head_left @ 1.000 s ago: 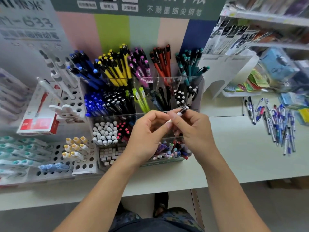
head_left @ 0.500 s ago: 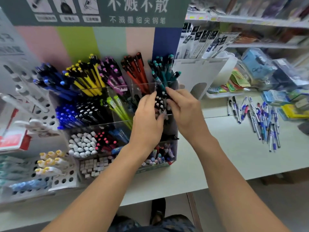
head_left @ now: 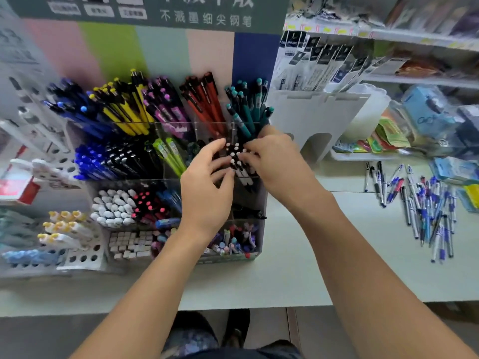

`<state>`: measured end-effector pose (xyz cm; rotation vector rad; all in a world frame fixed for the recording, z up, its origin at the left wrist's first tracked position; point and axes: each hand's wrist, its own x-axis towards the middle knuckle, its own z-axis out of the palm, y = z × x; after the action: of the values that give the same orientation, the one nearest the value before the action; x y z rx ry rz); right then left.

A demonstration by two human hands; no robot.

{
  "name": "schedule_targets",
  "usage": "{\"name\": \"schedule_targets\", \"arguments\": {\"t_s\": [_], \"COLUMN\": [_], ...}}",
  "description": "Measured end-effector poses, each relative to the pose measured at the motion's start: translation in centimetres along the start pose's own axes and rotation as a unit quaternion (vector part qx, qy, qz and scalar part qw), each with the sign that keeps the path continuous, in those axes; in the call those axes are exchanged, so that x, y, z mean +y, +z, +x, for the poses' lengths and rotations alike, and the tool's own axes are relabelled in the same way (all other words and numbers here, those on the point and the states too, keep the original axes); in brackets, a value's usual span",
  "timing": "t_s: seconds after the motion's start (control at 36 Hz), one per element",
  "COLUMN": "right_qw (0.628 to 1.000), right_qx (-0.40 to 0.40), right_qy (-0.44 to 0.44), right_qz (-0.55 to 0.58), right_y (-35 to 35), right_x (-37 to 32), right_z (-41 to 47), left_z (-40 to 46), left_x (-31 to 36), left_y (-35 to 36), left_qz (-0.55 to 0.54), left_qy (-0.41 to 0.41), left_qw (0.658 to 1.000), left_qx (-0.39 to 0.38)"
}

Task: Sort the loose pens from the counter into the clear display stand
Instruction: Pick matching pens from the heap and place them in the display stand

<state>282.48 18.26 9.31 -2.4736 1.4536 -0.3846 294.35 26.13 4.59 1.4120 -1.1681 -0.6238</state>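
Note:
The clear display stand (head_left: 129, 181) holds pens sorted by colour in tiered compartments. Both hands are at its middle-row right compartment, around a bundle of black pens with white tips (head_left: 235, 153). My left hand (head_left: 207, 187) cups the bundle from the left, thumb up and fingers curled against the pens. From the right, my right hand (head_left: 277, 164) pinches pens in the same bundle with curled fingertips. The loose pens (head_left: 420, 206), mostly blue and silver, lie scattered on the counter (head_left: 298, 268) at the right.
Teal pens (head_left: 248, 110) stand just behind my right hand. A white card holder (head_left: 318, 120) is beside the stand. White racks with holes (head_left: 77, 255) sit at the left, and small packets (head_left: 388, 136) and boxes at the far right.
A second ago both hands held one black pen in front of the stand. They have moved up into the black-pen compartment and now work among the bundle there.

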Motion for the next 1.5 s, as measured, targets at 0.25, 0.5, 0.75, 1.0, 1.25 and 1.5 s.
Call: {"name": "schedule_targets", "arguments": {"t_s": [0.25,0.5,0.75,1.0,1.25,1.5], "right_qw": [0.960,0.851,0.779,0.861,0.898,0.902], "right_qx": [0.242,0.219,0.190,0.098,0.034,0.023], "right_qy": [0.009,0.408,0.552,0.467,0.393,0.369], "right_qz": [0.138,0.247,0.229,0.175,0.197,0.223], "right_y": [0.7,-1.2,-1.4,0.3,0.0,0.1], "right_x": [3.4,17.9,36.5,52.6,58.1,59.4], "right_z": [-7.3,-13.8,-19.5,-17.8,-14.9,-14.6], "left_z": [-2.5,-4.1,-3.3,-1.0,3.1,3.0], "left_x": [2.1,3.2,-0.6,-5.0,-6.6,-6.6], "left_y": [3.3,16.1,33.8,52.9,61.6,63.2], "left_qz": [0.079,0.068,0.185,0.343,0.439,0.473], "left_qy": [0.178,-0.011,-0.121,-0.152,-0.248,-0.235], "left_qw": [0.981,0.938,0.887,0.873,0.839,0.809], "left_qx": [0.018,-0.340,-0.406,-0.310,-0.206,-0.258]}}
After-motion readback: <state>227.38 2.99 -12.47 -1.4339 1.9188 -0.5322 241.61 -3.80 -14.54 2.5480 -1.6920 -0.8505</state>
